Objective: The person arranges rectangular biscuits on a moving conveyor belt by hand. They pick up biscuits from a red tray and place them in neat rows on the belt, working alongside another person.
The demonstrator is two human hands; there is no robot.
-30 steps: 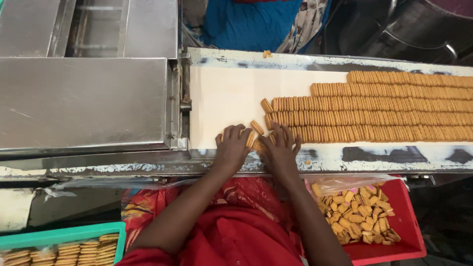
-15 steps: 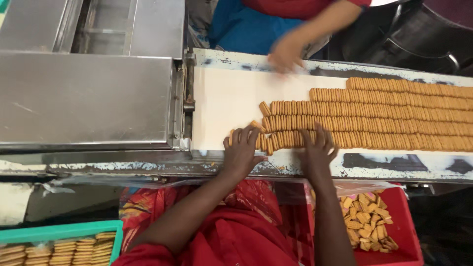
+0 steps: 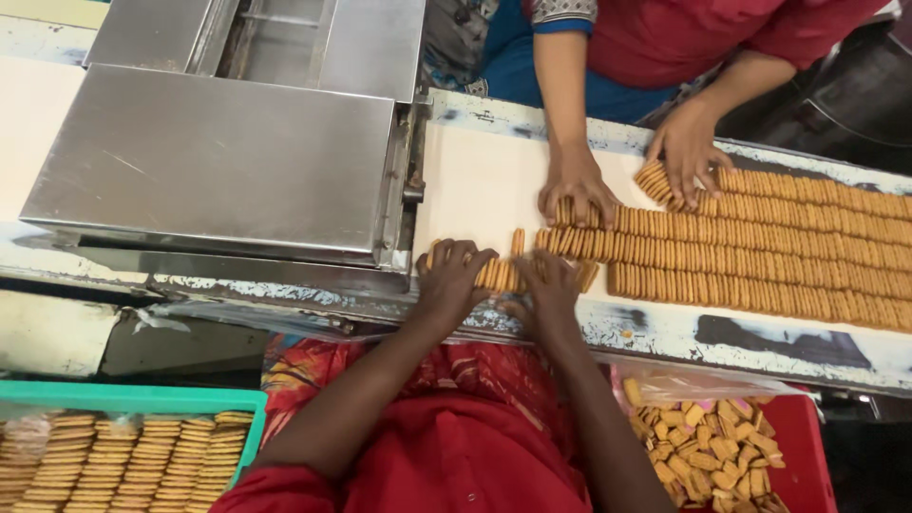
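Four hands are at work on the pale conveyor belt [image 3: 475, 180], two of them the person's own and two a co-worker's. The person's left hand [image 3: 454, 275] and right hand [image 3: 549, 290] lie close together at the near edge of the belt, fingers curled down over a short run of biscuits [image 3: 502, 274] standing on edge; the run is pressed between the two hands, each cupped against one end of it, so both hands are closed on the same stack. One biscuit stands a little proud just above that run. Across the belt, the co-worker's two hands rest on the far rows: one hand [image 3: 576, 188] spread over the row ends near the middle of the belt, the other hand [image 3: 686, 150] on a small tilted clump at the top row. The rows of biscuits [image 3: 760, 242] run to the right edge of the view, about four rows packed side by side, each too dense to count piece by piece. Left of the belt sits one steel machine cover [image 3: 218, 161], touching the belt's end. Below the bench edge [image 3: 760, 337] there are two bins: one green crate [image 3: 133, 397] at lower left holding neat stacks of biscuits, and one red bin [image 3: 793, 446] at lower right holding a loose heap of biscuits in a clear liner. The person wears a red garment [image 3: 446, 456].
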